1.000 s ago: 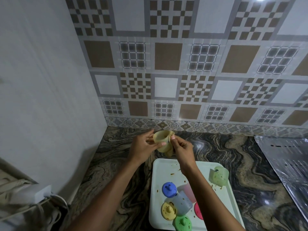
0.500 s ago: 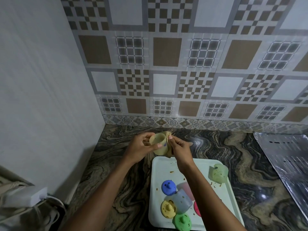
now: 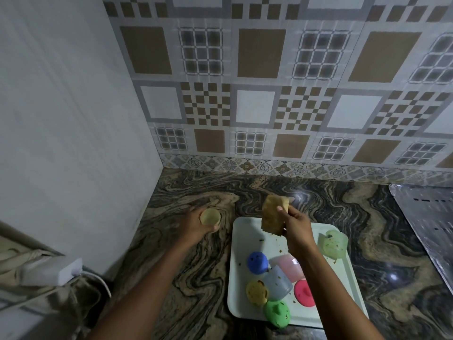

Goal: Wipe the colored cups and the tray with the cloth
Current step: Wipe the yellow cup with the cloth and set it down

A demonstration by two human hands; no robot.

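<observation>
Left hand: the left hand (image 3: 196, 225) has its fingers curled round the pale yellow cup (image 3: 210, 216), mouth upward, over the counter (image 3: 196, 266) left of the tray (image 3: 247, 231). I cannot tell if the cup touches the counter.
Right hand: the right hand (image 3: 295, 227) pinches the cloth (image 3: 274, 215) between thumb and fingers. The cloth hangs above the far edge of the tray.
Risk, cloth: it looks soiled, so I think it may drop bits back on the tray or smear the next cup.
Risk, forearm: the right forearm passes low over the cups and may knock one over.
Risk, yellow cup: if it is released at a tilt, it may roll on the smooth counter.
Tray contents: brown crumbs (image 3: 279, 244), a blue cup (image 3: 257, 262), a pink cup (image 3: 289, 266) and a grey-blue cup (image 3: 279, 283) lying on their sides, a yellow cup (image 3: 257, 292), a red cup (image 3: 304, 293), a green cup (image 3: 277, 312), and a light green cup (image 3: 333, 244) apart at the right rim.
Light green cup: brown specks on its wall.
Pale yellow cup: the inside looks empty.
</observation>
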